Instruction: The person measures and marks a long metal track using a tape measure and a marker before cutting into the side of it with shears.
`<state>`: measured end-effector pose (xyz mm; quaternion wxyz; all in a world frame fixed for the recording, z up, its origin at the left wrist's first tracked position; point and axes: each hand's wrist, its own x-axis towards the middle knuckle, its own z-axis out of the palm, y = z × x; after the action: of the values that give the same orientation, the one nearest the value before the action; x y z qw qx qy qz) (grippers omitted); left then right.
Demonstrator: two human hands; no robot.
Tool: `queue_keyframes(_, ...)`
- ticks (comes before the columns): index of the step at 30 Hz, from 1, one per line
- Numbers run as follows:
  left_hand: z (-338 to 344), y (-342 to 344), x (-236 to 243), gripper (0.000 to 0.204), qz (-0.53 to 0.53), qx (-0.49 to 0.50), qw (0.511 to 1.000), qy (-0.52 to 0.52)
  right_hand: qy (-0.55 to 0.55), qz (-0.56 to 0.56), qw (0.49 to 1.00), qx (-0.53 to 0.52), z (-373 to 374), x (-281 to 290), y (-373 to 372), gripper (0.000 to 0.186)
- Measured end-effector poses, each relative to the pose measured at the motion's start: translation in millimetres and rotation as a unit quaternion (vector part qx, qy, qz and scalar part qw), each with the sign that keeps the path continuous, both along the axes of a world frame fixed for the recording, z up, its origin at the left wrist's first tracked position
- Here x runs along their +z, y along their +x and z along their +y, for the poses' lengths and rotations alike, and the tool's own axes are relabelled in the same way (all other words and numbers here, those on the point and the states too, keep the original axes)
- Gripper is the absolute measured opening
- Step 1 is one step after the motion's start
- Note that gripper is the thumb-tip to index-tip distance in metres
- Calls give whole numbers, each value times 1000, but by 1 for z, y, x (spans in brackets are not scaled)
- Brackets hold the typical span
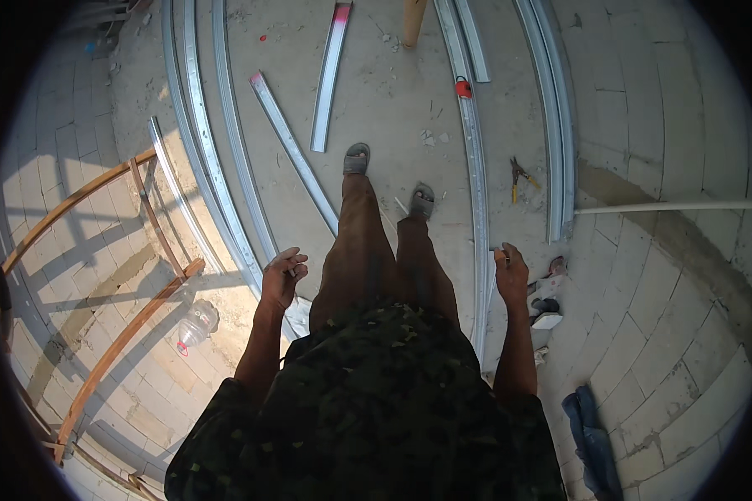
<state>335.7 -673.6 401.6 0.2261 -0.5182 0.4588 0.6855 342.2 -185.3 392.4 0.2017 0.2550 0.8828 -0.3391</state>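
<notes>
right hand (510, 269) beside long metal channel (477, 192), running lengthwise ahead. fingers pinching something small, unclear. left hand (282, 275) loosely curled, well apart.

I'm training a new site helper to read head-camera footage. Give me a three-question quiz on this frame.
1. True or false: the red tape measure lies beside a long metal channel.
2. The yellow-handled snips lie nearer which hand? A) left hand B) right hand
3. What clear container lies on the floor by the wooden frame?

Key: 1 true; 2 B; 3 a plastic bottle.
</notes>
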Motion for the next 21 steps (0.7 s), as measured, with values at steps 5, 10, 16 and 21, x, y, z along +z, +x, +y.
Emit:
queue_keyframes(5, 46, -46, -4, 30, 34, -236, 969, -64, 22, -28, 998, -47, 38, -16, 97, 40)
queue_keyframes(10, 19, -55, 26, 22, 19, -496, 857, -138, 12, -132, 983, -124, 5, -16, 185, 40)
queue_keyframes(16, -8, -26, 67, 38, -161, -592, 788, -51, -65, -187, 949, -246, -67, -17, 292, 42)
queue_keyframes(21, -2, -30, 79, 36, -122, -646, 748, -97, -178, -259, 912, -263, -150, -55, 360, 40)
